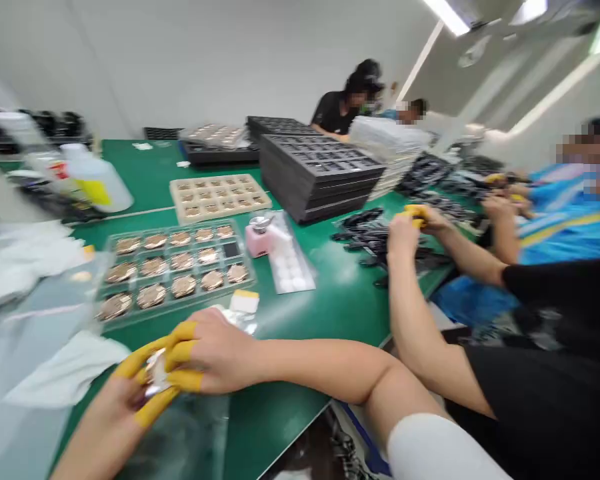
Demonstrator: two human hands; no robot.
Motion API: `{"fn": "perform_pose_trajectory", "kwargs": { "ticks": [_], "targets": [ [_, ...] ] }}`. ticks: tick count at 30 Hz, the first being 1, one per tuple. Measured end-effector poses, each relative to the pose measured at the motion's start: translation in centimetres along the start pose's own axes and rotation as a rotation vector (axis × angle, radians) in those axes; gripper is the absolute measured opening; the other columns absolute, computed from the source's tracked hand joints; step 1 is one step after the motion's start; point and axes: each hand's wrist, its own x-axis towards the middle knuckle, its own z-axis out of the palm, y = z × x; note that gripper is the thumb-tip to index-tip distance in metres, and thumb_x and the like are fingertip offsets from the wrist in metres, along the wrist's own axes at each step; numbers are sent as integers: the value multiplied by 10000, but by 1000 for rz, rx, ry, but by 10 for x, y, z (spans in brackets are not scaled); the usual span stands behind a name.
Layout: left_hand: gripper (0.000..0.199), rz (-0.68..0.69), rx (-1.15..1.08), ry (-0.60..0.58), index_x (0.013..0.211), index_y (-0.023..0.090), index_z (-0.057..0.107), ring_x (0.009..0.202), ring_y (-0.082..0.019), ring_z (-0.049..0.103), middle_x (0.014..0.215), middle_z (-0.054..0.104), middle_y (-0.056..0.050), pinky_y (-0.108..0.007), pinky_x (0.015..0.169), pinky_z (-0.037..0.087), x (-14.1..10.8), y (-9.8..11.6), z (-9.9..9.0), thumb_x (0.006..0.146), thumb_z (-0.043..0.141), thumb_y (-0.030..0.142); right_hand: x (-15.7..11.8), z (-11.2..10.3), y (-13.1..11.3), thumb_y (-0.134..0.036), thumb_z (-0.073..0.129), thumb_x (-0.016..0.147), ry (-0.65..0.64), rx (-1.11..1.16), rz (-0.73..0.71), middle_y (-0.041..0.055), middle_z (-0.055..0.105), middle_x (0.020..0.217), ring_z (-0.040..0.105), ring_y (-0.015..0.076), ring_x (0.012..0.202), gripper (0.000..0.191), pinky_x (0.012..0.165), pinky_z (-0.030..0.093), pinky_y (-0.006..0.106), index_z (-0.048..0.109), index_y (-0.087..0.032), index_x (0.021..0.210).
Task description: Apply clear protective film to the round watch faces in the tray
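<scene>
My left hand point(113, 427) and my right hand point(215, 353) meet low on the green bench, their fingers in yellow finger cots. Between the fingertips of both hands is a small shiny foil-and-clear-plastic piece point(156, 373). Just beyond my right hand lie crumpled foil point(243, 321) and a small white card with a yellow edge point(244, 301). Further up stands a clear compartment tray point(103, 280) of round copper-coloured discs point(173, 270). One compartment holds a dark square instead. White cloth point(65, 370) lies left of my hands.
A co-worker's hands point(410, 227) work over a pile of black pieces point(370, 240) at right. Beyond stand a pink dispenser bottle point(257, 237), a beige tray point(219, 197), stacked black trays point(320, 173) and a white plastic bottle point(97, 180). More people sit around the bench.
</scene>
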Motion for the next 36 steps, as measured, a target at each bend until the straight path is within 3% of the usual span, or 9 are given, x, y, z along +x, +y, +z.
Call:
{"fn": "perform_pose_trajectory", "kwargs": {
  "ticks": [2, 4, 6, 9, 13, 19, 26, 31, 36],
  "targets": [
    [492, 82, 126, -48, 989, 257, 655, 858, -223, 644, 994, 698, 15, -298, 751, 537, -8, 1, 3, 520, 803, 267, -3, 8, -5, -351, 465, 893, 30, 50, -53, 14, 643, 989, 503, 167, 839, 207, 761, 336, 330, 632, -235, 926],
    [490, 186, 211, -126, 1091, 224, 594, 932, -218, 630, 1086, 658, -31, -293, 800, 522, -12, 1, 4, 630, 754, 262, -5, 14, -2, -266, 491, 874, 123, 109, -45, 29, 636, 880, 490, 165, 783, 149, 737, 328, 338, 633, -222, 886],
    [492, 183, 162, -203, 1168, 207, 518, 930, -206, 634, 1105, 637, -60, -300, 802, 523, -12, -1, 2, 716, 695, 284, -5, 18, 2, -234, 511, 861, 248, 169, 6, 45, 620, 849, 477, 172, 785, 124, 733, 334, 343, 632, -205, 874],
    [500, 201, 142, -245, 1204, 199, 464, 944, -204, 628, 1134, 613, -77, -305, 813, 518, -12, -2, -2, 751, 666, 260, -7, 21, 1, -209, 509, 864, 266, 216, 24, 42, 615, 838, 471, 180, 806, 128, 739, 352, 346, 635, -221, 881],
    [368, 338, 309, -266, 1126, 201, 530, 952, -204, 604, 1128, 605, -67, -315, 839, 493, -13, -2, -2, 776, 634, 243, -7, 27, -8, -170, 497, 846, 245, 159, -9, 38, 636, 876, 480, 196, 844, 169, 760, 366, 363, 643, -243, 890],
    [458, 253, 119, -309, 1217, 195, 421, 946, -195, 621, 1107, 607, -79, -311, 819, 513, -13, -5, -1, 806, 615, 258, -7, 27, -5, -152, 513, 844, 384, 153, 59, 35, 616, 785, 477, 186, 777, 131, 706, 375, 355, 617, -224, 878],
    [400, 350, 288, -242, 1179, 213, 470, 976, -192, 597, 1154, 586, -71, -298, 843, 485, -12, -6, -2, 803, 605, 221, -11, 38, -16, -111, 538, 816, 411, 108, -14, 46, 634, 819, 472, 204, 812, 135, 711, 385, 358, 583, -213, 892],
    [411, 236, 101, -329, 1170, 193, 445, 900, -183, 627, 1002, 628, -58, -300, 799, 512, -14, -7, 3, 807, 627, 257, -5, 32, -2, -176, 526, 851, 440, 112, 132, 38, 623, 801, 483, 187, 766, 78, 706, 377, 351, 591, -217, 855],
    [491, 195, 41, -277, 1183, 206, 451, 932, -180, 630, 1091, 606, -67, -316, 841, 512, -17, -2, 3, 756, 690, 240, -7, 15, 16, -235, 548, 843, 515, 146, 350, 25, 618, 775, 511, 194, 783, 67, 751, 390, 369, 585, -225, 787]
  ]
}}
